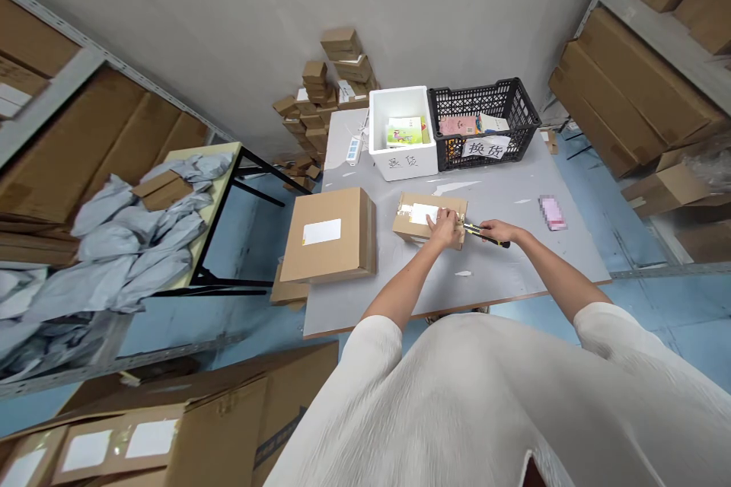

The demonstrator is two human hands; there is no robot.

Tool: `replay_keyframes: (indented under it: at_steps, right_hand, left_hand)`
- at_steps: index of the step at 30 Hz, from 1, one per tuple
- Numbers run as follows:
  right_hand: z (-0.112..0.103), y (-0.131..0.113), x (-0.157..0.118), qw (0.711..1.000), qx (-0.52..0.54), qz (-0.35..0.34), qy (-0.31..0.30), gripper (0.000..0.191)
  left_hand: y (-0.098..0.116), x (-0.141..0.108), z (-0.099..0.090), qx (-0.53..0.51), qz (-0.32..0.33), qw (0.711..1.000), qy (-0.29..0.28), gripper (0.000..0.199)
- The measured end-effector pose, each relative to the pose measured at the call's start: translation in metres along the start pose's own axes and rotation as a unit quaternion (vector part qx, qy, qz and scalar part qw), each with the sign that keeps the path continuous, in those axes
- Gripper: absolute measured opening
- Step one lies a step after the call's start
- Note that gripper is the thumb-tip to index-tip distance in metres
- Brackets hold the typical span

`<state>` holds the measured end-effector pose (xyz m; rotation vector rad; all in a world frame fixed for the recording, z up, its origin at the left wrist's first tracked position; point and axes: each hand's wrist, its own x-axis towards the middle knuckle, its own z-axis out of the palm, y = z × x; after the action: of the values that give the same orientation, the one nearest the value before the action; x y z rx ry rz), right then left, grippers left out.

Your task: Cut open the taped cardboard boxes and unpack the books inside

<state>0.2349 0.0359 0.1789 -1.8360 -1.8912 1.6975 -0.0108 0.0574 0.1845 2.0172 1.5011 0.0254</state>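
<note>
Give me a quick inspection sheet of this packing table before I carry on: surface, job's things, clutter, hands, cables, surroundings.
Surface: grey table, a few tape scraps on it.
Job's things: small cardboard box with white label; utility knife at its right edge.
Clutter: large flat box; white foam bin and black crate holding books; pink item, blurred.
Hands: left hand presses on the small box; right hand grips the knife.
Cables: white power strip at the table's back left.
Surroundings: shelves of cartons; side table with grey mailer bags; stacked small boxes by the wall.
</note>
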Motion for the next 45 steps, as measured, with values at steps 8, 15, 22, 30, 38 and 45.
replay_keyframes:
  at_steps: [8, 15, 22, 30, 38, 45]
  right_hand:
    - [0.008, 0.006, 0.000, 1.000, 0.005, -0.003, 0.020, 0.041]
    - [0.013, 0.011, -0.002, 0.999, 0.031, 0.000, 0.031, 0.034]
    - [0.020, 0.010, -0.005, 0.998, 0.043, 0.005, 0.046, 0.035]
    - [0.019, 0.017, -0.012, 0.991, 0.116, -0.010, 0.059, 0.033]
    - [0.021, 0.020, -0.011, 0.992, 0.101, -0.012, 0.077, 0.035]
    - [0.023, 0.018, -0.010, 0.996, 0.044, -0.036, 0.070, 0.043]
  left_hand:
    - [-0.005, -0.006, -0.001, -0.003, 0.021, 1.000, -0.003, 0.032]
    - [-0.013, -0.002, 0.004, 0.011, 0.054, 0.998, -0.003, 0.036]
    - [-0.023, -0.008, 0.008, 0.031, 0.093, 0.995, 0.003, 0.027]
    - [-0.038, -0.017, 0.022, 0.058, 0.159, 0.984, 0.051, 0.020]
    - [-0.045, -0.017, 0.026, 0.057, 0.196, 0.976, 0.073, 0.029]
    - [-0.046, -0.017, 0.025, 0.067, 0.194, 0.977, 0.054, 0.081]
